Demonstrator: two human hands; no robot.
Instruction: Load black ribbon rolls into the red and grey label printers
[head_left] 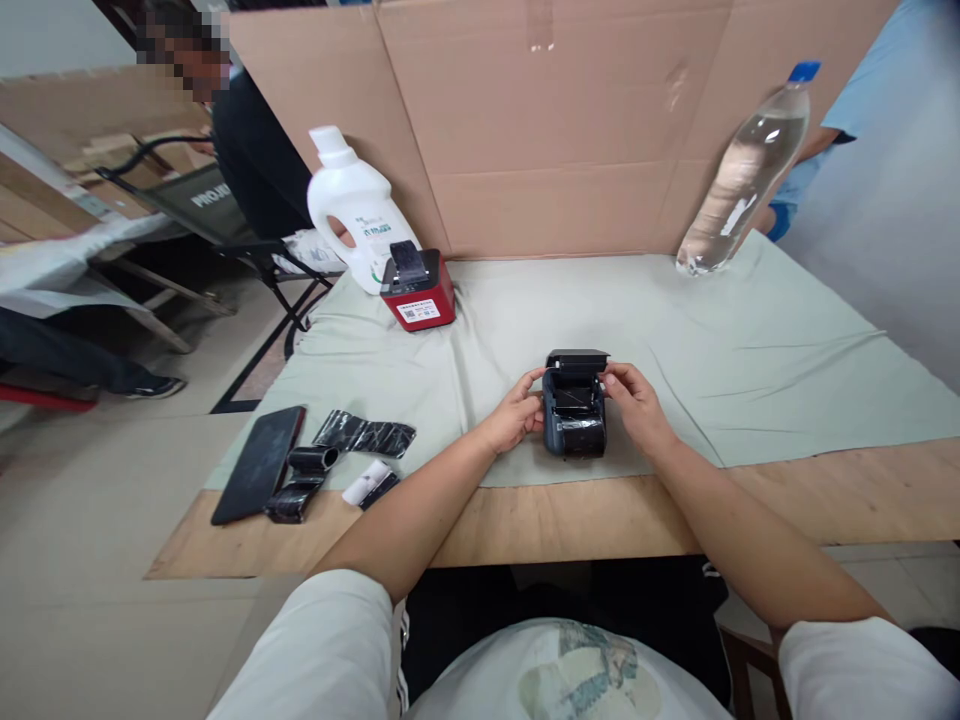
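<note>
A small black portable printer [576,402] stands near the front of the cloth, its lid [577,360] raised at the back. A shiny black strip [583,437] covers its front. My left hand [517,412] grips the printer's left side, the fingers partly hidden against it. On the other side, my right hand [634,398] is closed with thumb and fingers at the right edge, close under the lid. Left of my forearm lie a shiny black roll [309,460] with a loose strip, a flat black strip [367,435] and a small white roll [367,484].
A dark phone [259,465] lies at the table's left edge. Behind are a red and black box-shaped device [420,300], a white jug [360,215] and a clear bottle [746,185] against the cardboard [555,130]. A person [259,150] sits beyond, on the left.
</note>
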